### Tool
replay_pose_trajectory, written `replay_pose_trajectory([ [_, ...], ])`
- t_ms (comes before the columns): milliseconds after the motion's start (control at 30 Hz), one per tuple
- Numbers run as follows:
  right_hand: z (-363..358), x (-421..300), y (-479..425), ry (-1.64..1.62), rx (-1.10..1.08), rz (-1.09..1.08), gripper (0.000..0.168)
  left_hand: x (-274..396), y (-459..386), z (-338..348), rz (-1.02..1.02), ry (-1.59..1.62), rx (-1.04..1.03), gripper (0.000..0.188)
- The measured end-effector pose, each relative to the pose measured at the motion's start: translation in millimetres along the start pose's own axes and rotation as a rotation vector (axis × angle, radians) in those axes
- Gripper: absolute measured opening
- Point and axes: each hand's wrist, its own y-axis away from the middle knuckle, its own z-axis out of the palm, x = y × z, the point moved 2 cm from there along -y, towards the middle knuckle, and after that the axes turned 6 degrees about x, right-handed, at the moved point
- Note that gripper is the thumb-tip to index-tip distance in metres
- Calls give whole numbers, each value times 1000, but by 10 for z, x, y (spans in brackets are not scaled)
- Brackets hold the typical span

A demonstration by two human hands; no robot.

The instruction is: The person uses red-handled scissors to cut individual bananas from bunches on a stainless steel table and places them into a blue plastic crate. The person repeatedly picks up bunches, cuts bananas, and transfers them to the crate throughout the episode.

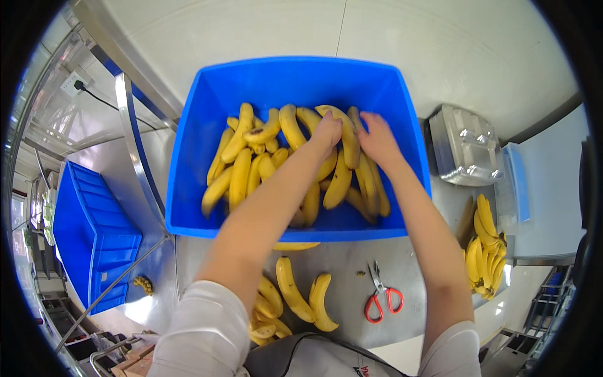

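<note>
In the head view, a blue plastic bin (297,233) holds many loose yellow bananas, some with dark spots. My left hand (330,129) is inside it, its fingers closed at the upper side of a banana (349,143). Just to the right, my right hand (378,139) reaches into the bin beside another banana (355,116); whether it grips that one is hard to see. On the steel table (344,264) in front of the bin lie a pair of loose bananas (293,290) and a cluster of bananas (268,301), partly behind my left forearm.
Red-handled scissors (384,297) lie open on the table. Bunches of bananas (485,259) rest at the right, below stacked metal pans (464,143). A second blue bin (113,207) is tilted at the left, beside a cut banana crown (143,284). A metal frame (136,136) stands between the bins.
</note>
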Motion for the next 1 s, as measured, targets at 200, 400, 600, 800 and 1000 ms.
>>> replay_pose_trajectory([
  [200,-1102,-1128,1208,-318,-20,-404,19,543,1671,-827,873,-259,-10,27],
  [400,-316,-1219,3468,70,-699,25,59,-966,3191,-1220,750,-1050,-351,42],
  [600,-11,-1236,4237,-66,-552,127,84,-1759,3381,-580,365,-1141,-160,85],
  [800,-220,-1084,4283,-738,-533,570,77,-2023,3398,-650,281,-711,-2,64],
  [1000,-1485,-1067,3000,-1092,-339,332,72,81,3250,-1336,48,8,-291,26],
])
